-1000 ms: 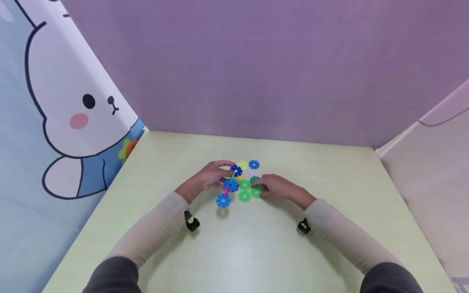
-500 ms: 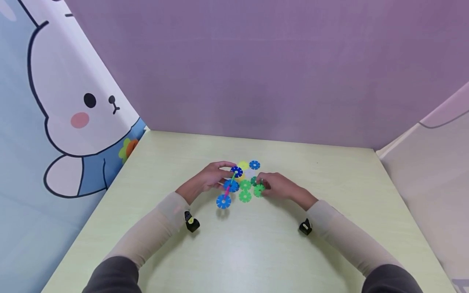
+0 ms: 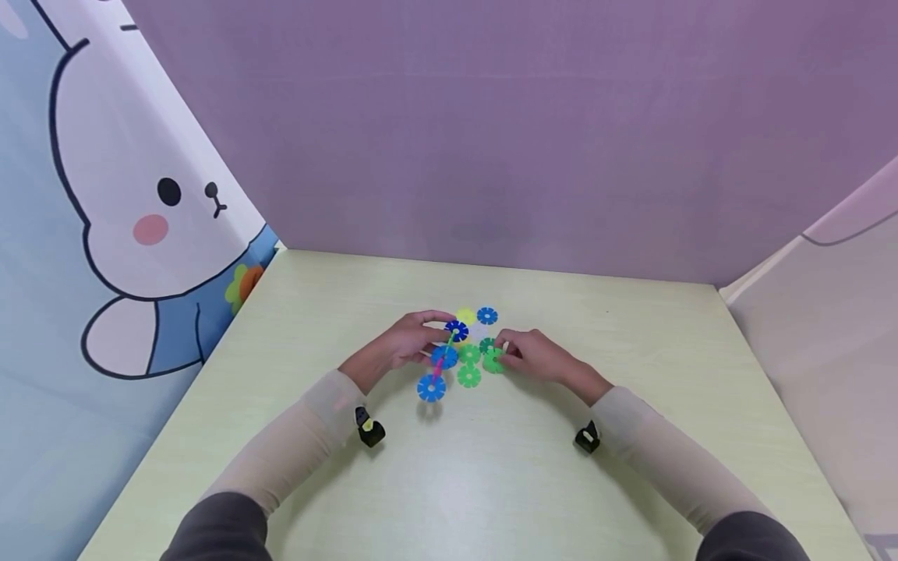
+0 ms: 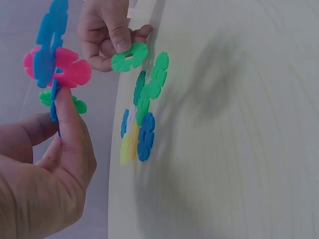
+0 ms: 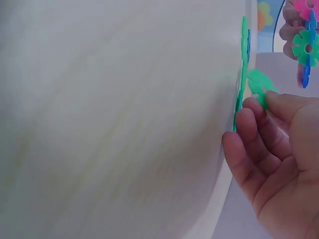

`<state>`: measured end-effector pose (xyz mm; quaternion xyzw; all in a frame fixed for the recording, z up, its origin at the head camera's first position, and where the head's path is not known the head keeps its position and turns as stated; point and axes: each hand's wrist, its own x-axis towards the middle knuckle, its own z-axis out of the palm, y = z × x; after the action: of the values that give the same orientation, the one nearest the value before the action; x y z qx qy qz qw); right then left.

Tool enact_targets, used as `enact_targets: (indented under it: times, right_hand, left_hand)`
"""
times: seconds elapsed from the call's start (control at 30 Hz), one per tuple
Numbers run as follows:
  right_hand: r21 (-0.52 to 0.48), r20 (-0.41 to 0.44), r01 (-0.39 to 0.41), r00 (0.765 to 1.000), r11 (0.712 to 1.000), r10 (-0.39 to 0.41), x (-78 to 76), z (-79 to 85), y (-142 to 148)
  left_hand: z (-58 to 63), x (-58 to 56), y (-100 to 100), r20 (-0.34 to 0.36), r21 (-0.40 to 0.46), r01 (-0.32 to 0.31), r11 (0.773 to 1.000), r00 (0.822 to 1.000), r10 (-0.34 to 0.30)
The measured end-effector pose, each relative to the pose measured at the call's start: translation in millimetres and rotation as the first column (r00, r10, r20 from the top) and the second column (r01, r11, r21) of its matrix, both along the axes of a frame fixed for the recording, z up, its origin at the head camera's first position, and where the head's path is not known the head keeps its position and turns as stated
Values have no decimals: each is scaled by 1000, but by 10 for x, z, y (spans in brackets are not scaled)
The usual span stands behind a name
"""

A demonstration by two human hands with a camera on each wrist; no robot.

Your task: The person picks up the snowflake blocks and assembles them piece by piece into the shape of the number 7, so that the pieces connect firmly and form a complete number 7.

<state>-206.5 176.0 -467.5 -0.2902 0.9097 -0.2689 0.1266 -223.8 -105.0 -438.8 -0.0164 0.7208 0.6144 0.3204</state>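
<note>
My left hand (image 3: 410,340) pinches a chain of interlocked notched plastic discs above the table; blue, pink and green discs alternate in it, with a pink disc (image 4: 75,72) crossing a blue one (image 4: 49,42). Between thumb and finger my right hand (image 3: 536,354) holds a loose green disc (image 4: 129,57), raised off the table in both wrist views. Below and between the hands lie several flat discs: light green ones (image 3: 469,376), a dark green one (image 3: 487,344), a blue one (image 3: 487,315) and a yellow one (image 3: 465,315). A pale disc among them is hard to make out.
The pale wooden table (image 3: 449,483) meets a purple cloth wall (image 3: 491,156) at its far edge. A printed curtain (image 3: 161,327) hangs along the left, and a plain pale one (image 3: 828,351) on the right. Each wrist carries a small black camera (image 3: 369,428).
My right hand has lifted the green disc and shifted slightly right, drawing it away from the dark green one. The left hand and its chain have moved slightly right.
</note>
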Motion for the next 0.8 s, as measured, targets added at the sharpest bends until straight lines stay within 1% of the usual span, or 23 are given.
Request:
enact_targets:
  times: [0.2,0.33,0.47,0.63,0.8]
  right_hand:
    - [-56,-5,32,999,998,-32,7,1,-16]
    - [-122,-9,58,998,991,-60,4,20,-44]
    - [-164,-18,75,997,984,-79,4,41,-73]
    - [-189,-37,85,995,978,-93,17,71,-102]
    - [-203,-62,89,993,975,-104,24,61,-122]
  left_hand:
    - [-9,21,37,6,9,-2,1000,1000,1]
    - [-8,39,55,14,0,-8,1000,1000,8]
    - [3,54,67,11,-11,-12,1000,1000,12]
    - [-3,51,80,10,-11,-11,1000,1000,11]
    - [-14,43,89,8,-1,-3,1000,1000,3]
